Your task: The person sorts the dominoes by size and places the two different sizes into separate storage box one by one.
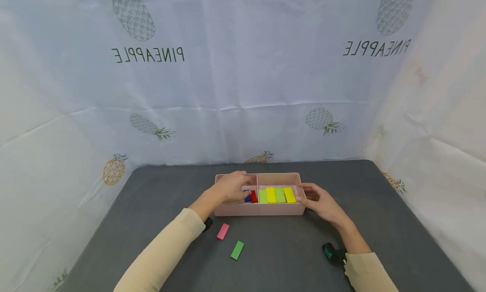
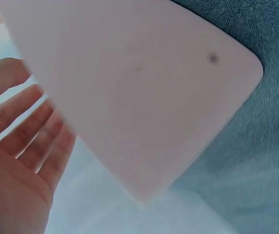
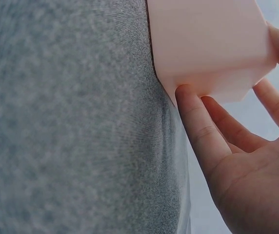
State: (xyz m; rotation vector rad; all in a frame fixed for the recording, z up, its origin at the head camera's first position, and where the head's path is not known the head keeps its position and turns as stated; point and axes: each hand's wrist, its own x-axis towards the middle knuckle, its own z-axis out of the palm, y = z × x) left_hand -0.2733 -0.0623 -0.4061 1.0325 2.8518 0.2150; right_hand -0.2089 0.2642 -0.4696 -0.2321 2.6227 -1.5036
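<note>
A pink two-compartment box [image 1: 260,209] stands on the dark table. My left hand [image 1: 231,187] reaches over its left compartment with thumb and fingers apart, close to a blue block [image 1: 247,197] and a red block [image 1: 254,196]. In the left wrist view, the box wall hides the fingertips of this hand [image 2: 27,141]. Yellow blocks [image 1: 271,195] and light green blocks [image 1: 280,195] lie side by side in the right compartment. My right hand [image 1: 320,202] holds the box's right end. The right wrist view shows its fingertips [image 3: 188,95] against the box's end wall [image 3: 208,44].
A pink block [image 1: 223,231] and a green block [image 1: 237,250] lie on the table [image 1: 281,258] in front of the box. White cloth [image 1: 243,81] with pineapple prints hangs behind the table and along its sides.
</note>
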